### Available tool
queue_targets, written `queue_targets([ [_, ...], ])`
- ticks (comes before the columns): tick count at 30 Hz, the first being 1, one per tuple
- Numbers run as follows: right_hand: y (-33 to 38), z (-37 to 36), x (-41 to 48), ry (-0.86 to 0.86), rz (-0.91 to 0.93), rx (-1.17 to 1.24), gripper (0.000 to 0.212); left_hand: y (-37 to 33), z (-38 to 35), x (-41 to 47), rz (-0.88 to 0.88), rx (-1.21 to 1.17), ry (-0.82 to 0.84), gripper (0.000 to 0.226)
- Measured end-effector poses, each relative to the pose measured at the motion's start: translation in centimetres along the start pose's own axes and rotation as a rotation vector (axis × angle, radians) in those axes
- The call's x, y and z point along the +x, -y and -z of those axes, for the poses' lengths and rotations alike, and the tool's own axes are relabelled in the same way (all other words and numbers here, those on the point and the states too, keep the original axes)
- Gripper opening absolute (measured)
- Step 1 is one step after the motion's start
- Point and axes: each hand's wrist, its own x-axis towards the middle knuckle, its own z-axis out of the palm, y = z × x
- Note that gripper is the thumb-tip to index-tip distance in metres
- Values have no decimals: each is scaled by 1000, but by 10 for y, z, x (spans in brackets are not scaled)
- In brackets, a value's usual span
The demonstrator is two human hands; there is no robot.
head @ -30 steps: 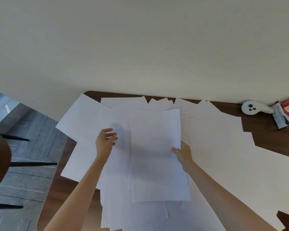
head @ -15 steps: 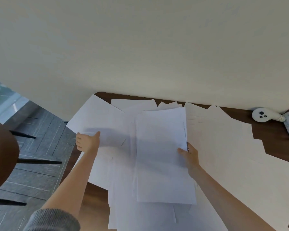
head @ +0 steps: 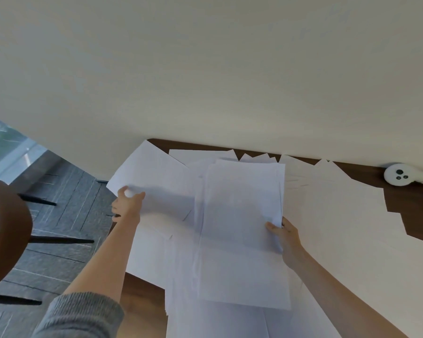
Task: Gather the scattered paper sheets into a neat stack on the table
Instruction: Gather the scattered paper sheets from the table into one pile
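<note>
I log: left grip (head: 128,206) pinches loose sheet (head: 156,176), centre-left; right grip (head: 285,237) holds stack (head: 242,228) edge, centre, on table (head: 415,211).

Bare table (head: 415,206) far right — beside controller (head: 398,176)

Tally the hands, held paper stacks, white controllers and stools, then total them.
Hands: 2 (left hand pinching a sheet, right hand)
Held stack: 1
Controller: 1
Stool: 1
Total: 5
</note>
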Motion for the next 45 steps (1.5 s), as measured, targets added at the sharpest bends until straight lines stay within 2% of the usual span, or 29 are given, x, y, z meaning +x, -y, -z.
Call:
queue_targets([
  [2, -1, -1, 3, -3, 1, -11, 32, -2, 3, 7, 25, -124, 3, 45],
  [5, -2, -1, 4, -6, 1, -17, 34, -4, 6, 9, 22, -338, -43, 35],
  [7, -3, -1, 5, -19, -4, -28, 34, -11, 11, -5, -117, -407, -60, 32],
  [11, -3, -2, 8, -35, 6, -82, 33, -29, 25, -44, -574, -205, -210, 31],
  [13, -3, -2, 9, -34, 7, -114, 32, -38, 32, -62, -745, -144, -252, 33],
  [18, -5, 0, 10, -49, -19, -175, 31, -57, 53, -109, -1025, -64, -305, 43],
  [23, 1, -1, 6, -31, -34, -230, 34, -82, 80, -147, -1165, -184, -326, 48],
  [26, 6, 1, 1, -28, -34, -204, 35, -91, 94, -165, -1186, -280, -254, 46],
  [31, 9, 11, -3, -2, -70, -153, 31, -85, 94, -186, -1095, -375, -92, 42],
  [37, 9, 18, -7, 8, -146, -149, 31, -49, 30, -171, -990, -282, 211, 48],
  [42, 10, 22, -9, -21, -152, -125, 28, -15, -29, -162, -899, -168, 337, 46],
  [45, 6, 24, -5, -33, -167, -80, 34, 5, -56, -159, -842, -102, 394, 47],
])
